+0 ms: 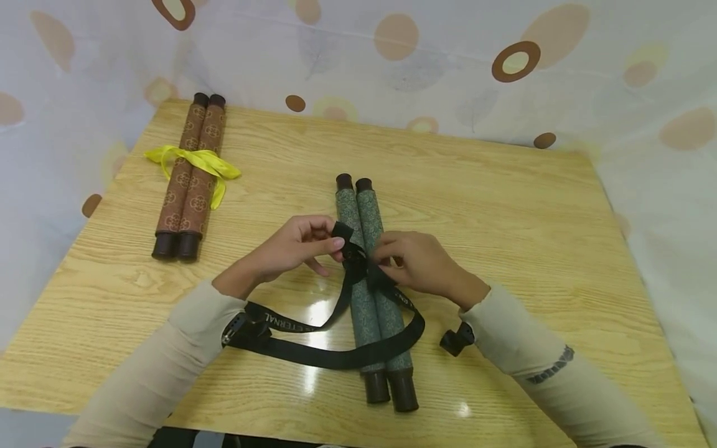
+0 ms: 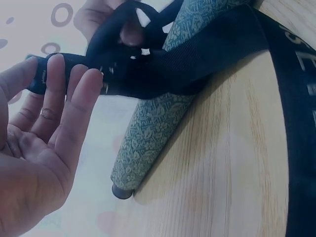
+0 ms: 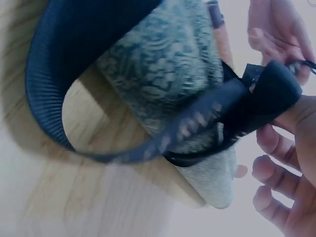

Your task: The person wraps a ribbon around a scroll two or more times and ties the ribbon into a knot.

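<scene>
A rolled scroll [image 1: 366, 320] in green patterned fabric, its two rollers side by side with dark end knobs, lies on the table. Around its middle goes a black ribbon [image 1: 336, 359] with pale printed letters, gathered in a knot or bow on top. My left hand [image 1: 297, 249] pinches a short piece of this ribbon [image 2: 74, 66] between thumb and fingers, left of the knot. Opposite it, my right hand [image 1: 417, 261] pinches a ribbon loop [image 3: 276, 91] near the knot. The long slack of the ribbon curves across the scroll's near half toward my left wrist.
At the table's far left lies a brown patterned scroll [image 1: 190, 193], tied with a yellow ribbon [image 1: 204, 162] in a bow. The wooden table [image 1: 504, 218] meets a spotted white cloth [image 1: 448, 74] along its back and sides. Small black cameras [image 1: 459, 339] sit at my wrists.
</scene>
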### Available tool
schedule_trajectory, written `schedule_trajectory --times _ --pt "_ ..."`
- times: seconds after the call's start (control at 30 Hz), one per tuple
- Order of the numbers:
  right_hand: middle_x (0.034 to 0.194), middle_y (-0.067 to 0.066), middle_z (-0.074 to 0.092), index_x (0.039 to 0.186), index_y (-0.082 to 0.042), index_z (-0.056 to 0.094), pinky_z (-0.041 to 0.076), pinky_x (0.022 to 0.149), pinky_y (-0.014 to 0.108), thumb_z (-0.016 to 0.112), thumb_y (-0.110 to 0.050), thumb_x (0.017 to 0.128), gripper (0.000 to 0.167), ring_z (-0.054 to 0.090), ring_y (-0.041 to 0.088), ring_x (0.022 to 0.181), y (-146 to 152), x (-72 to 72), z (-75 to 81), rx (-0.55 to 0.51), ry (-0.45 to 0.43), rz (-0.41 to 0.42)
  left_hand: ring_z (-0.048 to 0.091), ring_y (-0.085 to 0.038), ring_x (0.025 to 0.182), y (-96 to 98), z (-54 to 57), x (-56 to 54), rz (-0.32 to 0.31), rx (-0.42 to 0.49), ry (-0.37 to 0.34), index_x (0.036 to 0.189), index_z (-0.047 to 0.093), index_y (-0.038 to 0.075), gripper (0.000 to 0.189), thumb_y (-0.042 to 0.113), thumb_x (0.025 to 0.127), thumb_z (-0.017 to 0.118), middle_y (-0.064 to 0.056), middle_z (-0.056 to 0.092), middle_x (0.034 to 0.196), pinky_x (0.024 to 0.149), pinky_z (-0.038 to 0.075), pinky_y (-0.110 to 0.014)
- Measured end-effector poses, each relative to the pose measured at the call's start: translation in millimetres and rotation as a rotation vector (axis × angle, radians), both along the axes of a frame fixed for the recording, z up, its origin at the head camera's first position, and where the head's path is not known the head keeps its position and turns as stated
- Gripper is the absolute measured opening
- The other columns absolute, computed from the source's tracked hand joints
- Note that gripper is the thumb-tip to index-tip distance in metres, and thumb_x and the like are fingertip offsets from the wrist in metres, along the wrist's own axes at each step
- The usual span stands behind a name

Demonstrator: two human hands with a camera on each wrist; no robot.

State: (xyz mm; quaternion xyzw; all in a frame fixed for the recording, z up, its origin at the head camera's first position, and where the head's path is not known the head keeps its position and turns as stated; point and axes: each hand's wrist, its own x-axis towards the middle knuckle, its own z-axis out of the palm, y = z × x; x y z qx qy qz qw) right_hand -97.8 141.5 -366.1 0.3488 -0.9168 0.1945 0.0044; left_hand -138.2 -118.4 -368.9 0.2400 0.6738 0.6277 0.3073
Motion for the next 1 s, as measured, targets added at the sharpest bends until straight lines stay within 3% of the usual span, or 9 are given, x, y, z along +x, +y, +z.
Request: schedule_trajectory --times 0.23,0.43,0.5,0.83,1.0 --pt "0.078 -0.005 0.067 0.092 -0.018 0.079 0.041 0.055 0.022 0.074 -0.019 0.091 0.005 0.048 0.003 0.061 25.6 1.3 10.6 -0.110 -0.056 -0.143 0.071 -0.021 0.089 -10.3 2.2 0.8 0.003 -0.041 0.051 0.086 0.054 0.007 0.017 0.011 0.103 0.055 0.000 0.071 0.086 0.074 0.061 -0.053" --pt "0.076 -0.006 0.071 0.086 -0.018 0.076 0.047 0.060 0.023 0.075 -0.018 0.090 0.004 0.056 0.004 0.064 48.8 4.7 17.3 -0.103 -0.108 -0.245 0.070 -0.032 0.096 -22.7 0.8 0.0 -0.008 -0.134 0.127 0.089 0.062 0.002 0.019 0.015 0.102 0.058 -0.024 0.070 0.099 0.073 0.061 -0.048" --pt "0.075 -0.007 0.071 0.085 -0.019 0.075 0.049 0.062 0.024 0.076 -0.019 0.089 0.005 0.058 0.004 0.065 55.2 6.4 19.0 -0.082 -0.135 -0.270 0.069 -0.034 0.096 -26.8 0.3 -0.1 -0.005 -0.165 0.151 0.091 0.063 0.002 0.017 0.015 0.101 0.059 -0.027 0.069 0.101 0.073 0.061 -0.048" --pt "0.071 -0.010 0.068 0.083 -0.021 0.074 0.047 0.060 0.023 0.078 -0.018 0.087 0.007 0.057 0.002 0.065 92.3 10.8 23.3 -0.001 -0.141 -0.301 0.067 -0.018 0.088 -38.6 -1.4 -0.5 0.049 -0.221 0.188 0.098 0.069 0.002 0.012 0.013 0.096 0.067 -0.019 0.069 0.097 0.073 0.061 -0.044" --pt "0.071 -0.008 0.068 0.082 -0.020 0.073 0.045 0.059 0.023 0.078 -0.017 0.087 0.008 0.053 0.000 0.063 109.4 16.3 22.8 -0.003 -0.168 -0.294 0.067 -0.022 0.090 -41.4 -1.8 -2.9 0.081 -0.270 0.190 0.100 0.071 0.000 0.015 0.014 0.096 0.066 -0.014 0.071 0.095 0.072 0.061 -0.042"
